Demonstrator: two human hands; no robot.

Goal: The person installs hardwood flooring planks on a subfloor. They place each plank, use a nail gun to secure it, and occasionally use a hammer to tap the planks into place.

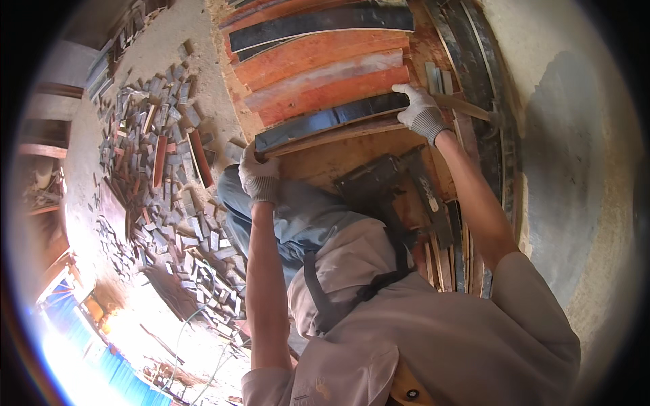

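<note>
Black plank point(332, 120) spans left hand point(259, 174) to right hand point(421, 111), each seemingly gripping an end.

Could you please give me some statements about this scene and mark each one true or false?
1. The left hand wears a light-coloured work glove. True.
2. The right hand is at the middle of the glossy black board. False: it is at the board's right end.
3. Many small blocks lie scattered on the floor to the person's left. True.
4. The person's trousers are bright red. False: they are blue-grey.
5. An orange-red board lies beyond the glossy black board. True.
</note>
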